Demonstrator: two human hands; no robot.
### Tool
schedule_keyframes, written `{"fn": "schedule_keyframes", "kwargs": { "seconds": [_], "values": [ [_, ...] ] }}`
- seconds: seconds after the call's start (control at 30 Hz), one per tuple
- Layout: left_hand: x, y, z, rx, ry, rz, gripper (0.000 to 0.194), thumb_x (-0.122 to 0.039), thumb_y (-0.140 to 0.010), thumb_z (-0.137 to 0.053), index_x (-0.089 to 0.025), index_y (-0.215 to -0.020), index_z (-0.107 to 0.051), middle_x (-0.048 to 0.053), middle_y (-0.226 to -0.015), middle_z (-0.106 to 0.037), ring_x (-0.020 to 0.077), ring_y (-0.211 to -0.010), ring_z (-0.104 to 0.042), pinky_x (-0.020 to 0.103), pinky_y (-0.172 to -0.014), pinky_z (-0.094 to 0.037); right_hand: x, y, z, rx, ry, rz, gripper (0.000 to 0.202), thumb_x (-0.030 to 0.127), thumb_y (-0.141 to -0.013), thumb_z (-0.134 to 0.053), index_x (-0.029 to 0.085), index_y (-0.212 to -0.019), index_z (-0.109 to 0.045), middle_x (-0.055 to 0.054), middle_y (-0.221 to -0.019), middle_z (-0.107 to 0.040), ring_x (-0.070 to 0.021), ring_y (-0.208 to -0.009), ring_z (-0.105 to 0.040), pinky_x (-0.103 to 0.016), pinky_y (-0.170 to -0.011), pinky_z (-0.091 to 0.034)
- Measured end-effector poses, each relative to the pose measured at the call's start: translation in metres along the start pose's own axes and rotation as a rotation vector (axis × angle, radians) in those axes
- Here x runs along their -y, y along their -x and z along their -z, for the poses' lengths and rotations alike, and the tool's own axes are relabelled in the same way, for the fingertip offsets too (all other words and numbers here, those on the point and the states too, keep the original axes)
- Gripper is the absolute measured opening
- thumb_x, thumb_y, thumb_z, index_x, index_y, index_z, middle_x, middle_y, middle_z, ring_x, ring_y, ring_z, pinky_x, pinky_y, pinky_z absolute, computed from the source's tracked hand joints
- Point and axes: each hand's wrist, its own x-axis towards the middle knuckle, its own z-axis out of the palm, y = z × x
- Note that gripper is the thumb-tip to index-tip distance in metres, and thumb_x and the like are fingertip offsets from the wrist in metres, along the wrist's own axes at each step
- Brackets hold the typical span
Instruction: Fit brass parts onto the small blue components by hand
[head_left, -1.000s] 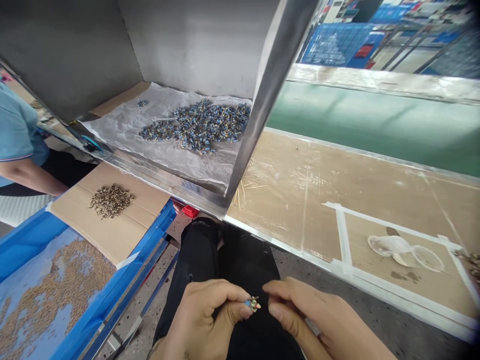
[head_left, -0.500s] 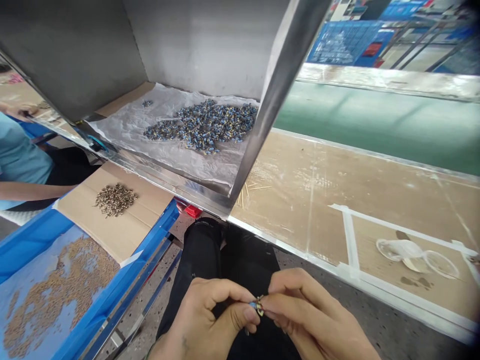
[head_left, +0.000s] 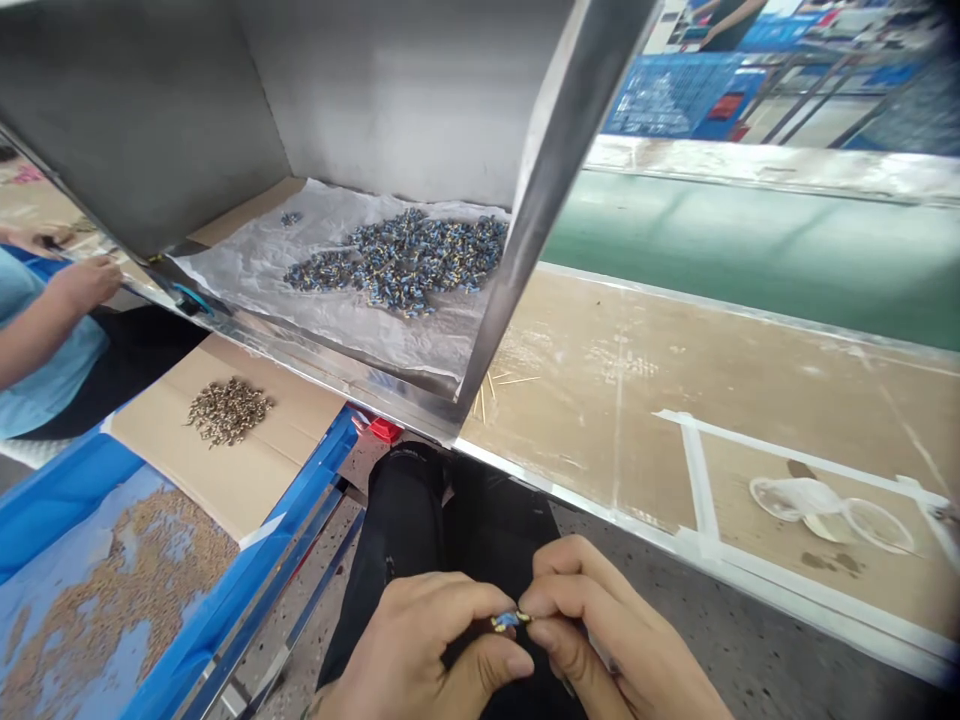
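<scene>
Low in front of my lap, a small blue and yellow figure-like part (head_left: 507,621) is between the fingertips of both hands. My left hand (head_left: 442,640) is curled with its index finger against the blue side, and its thumb lies just below. My right hand (head_left: 611,625) pinches the yellow end between thumb and index finger. Fine detail of the part is too small to make out. Ahead, a pile of similar blue, yellow and dark parts (head_left: 420,260) lies on white paper (head_left: 247,265) inside a grey metal booth (head_left: 405,90).
At left, a heap of small brownish pieces (head_left: 229,410) lies on cardboard (head_left: 292,420) across a blue crate (head_left: 67,470) with more pieces. A co-worker's arm (head_left: 45,320) is beyond. At right are thin sticks (head_left: 484,400), a clear cup with its lid (head_left: 806,498) and a green conveyor belt (head_left: 735,235).
The part has turned between my fingertips, showing more of its blue side, and my left thumb has shifted away from it. The co-worker's hand at far left has risen.
</scene>
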Motion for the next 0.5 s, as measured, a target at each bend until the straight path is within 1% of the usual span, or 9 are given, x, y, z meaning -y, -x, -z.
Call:
{"fn": "schedule_keyframes", "kwargs": {
  "seconds": [0.07,0.1,0.17,0.3,0.4,0.47,0.5],
  "values": [
    [0.0013,-0.0021,0.0005,-0.026,-0.05,-0.186,0.004,-0.017,-0.098,-0.061,-0.016,-0.102,-0.063,-0.002,-0.081,-0.062,0.007,-0.07,-0.057,0.018,-0.065,-0.042,0.0012,0.0008,-0.002,-0.009,-0.032,-0.004,0.011,0.015,-0.105,-0.045,0.023,-0.107,-0.053,-0.002,-0.096,-0.048,-0.006,-0.072,-0.051,-0.021,-0.062,-0.043],
    [0.001,-0.0035,0.001,-0.039,-0.07,-0.22,0.004,-0.014,-0.098,-0.059,-0.015,-0.101,-0.061,-0.002,-0.079,-0.06,0.0071,-0.068,-0.055,0.018,-0.064,-0.041,0.0019,0.0009,-0.0027,-0.015,-0.042,0.003,0.011,0.015,-0.105,-0.046,0.023,-0.107,-0.053,-0.001,-0.096,-0.049,-0.006,-0.072,-0.051,-0.021,-0.062,-0.042],
    [-0.0005,-0.0057,0.0018,-0.046,-0.069,-0.224,0.003,-0.013,-0.099,-0.058,-0.015,-0.098,-0.061,-0.002,-0.077,-0.058,0.0072,-0.067,-0.054,0.019,-0.063,-0.041,0.003,0.0007,-0.0038,-0.012,-0.089,0.005,0.013,0.013,-0.104,-0.047,0.023,-0.108,-0.054,0.0,-0.094,-0.05,-0.0059,-0.073,-0.05,-0.02,-0.062,-0.042],
    [0.0002,-0.0054,0.0009,-0.06,-0.072,-0.279,0.01,-0.007,-0.096,-0.058,-0.014,-0.102,-0.061,0.0,-0.082,-0.064,0.009,-0.07,-0.058,0.022,-0.066,-0.044,0.0051,0.0001,-0.0072,0.001,-0.199,0.039,0.022,0.006,-0.101,-0.044,0.024,-0.111,-0.053,0.0,-0.093,-0.051,-0.0068,-0.078,-0.051,-0.019,-0.068,-0.042],
    [0.0052,-0.0022,-0.0026,-0.068,-0.066,-0.311,0.012,-0.006,-0.096,-0.058,-0.013,-0.104,-0.062,0.001,-0.083,-0.066,0.0093,-0.071,-0.059,0.022,-0.067,-0.045,0.0081,0.0017,-0.0099,0.005,-0.217,0.019,0.02,0.004,-0.101,-0.043,0.022,-0.107,-0.051,-0.001,-0.091,-0.048,-0.0082,-0.076,-0.048,-0.021,-0.066,-0.039],
    [0.0075,-0.0002,-0.0051,-0.068,-0.059,-0.302,0.01,-0.005,-0.096,-0.056,-0.014,-0.1,-0.06,0.001,-0.083,-0.065,0.0092,-0.072,-0.059,0.022,-0.069,-0.044,0.0098,0.0034,-0.0107,-0.001,-0.207,-0.012,0.018,0.003,-0.101,-0.043,0.02,-0.103,-0.05,-0.001,-0.09,-0.048,-0.0088,-0.075,-0.045,-0.023,-0.065,-0.037],
    [0.0078,0.0003,-0.0061,-0.063,-0.064,-0.283,0.011,-0.005,-0.095,-0.056,-0.015,-0.099,-0.059,0.0,-0.083,-0.064,0.0094,-0.071,-0.058,0.022,-0.068,-0.044,0.0104,0.0042,-0.0108,-0.013,-0.199,0.008,0.018,0.003,-0.1,-0.043,0.019,-0.103,-0.049,-0.002,-0.09,-0.048,-0.009,-0.075,-0.045,-0.023,-0.065,-0.037]
  ]
}}
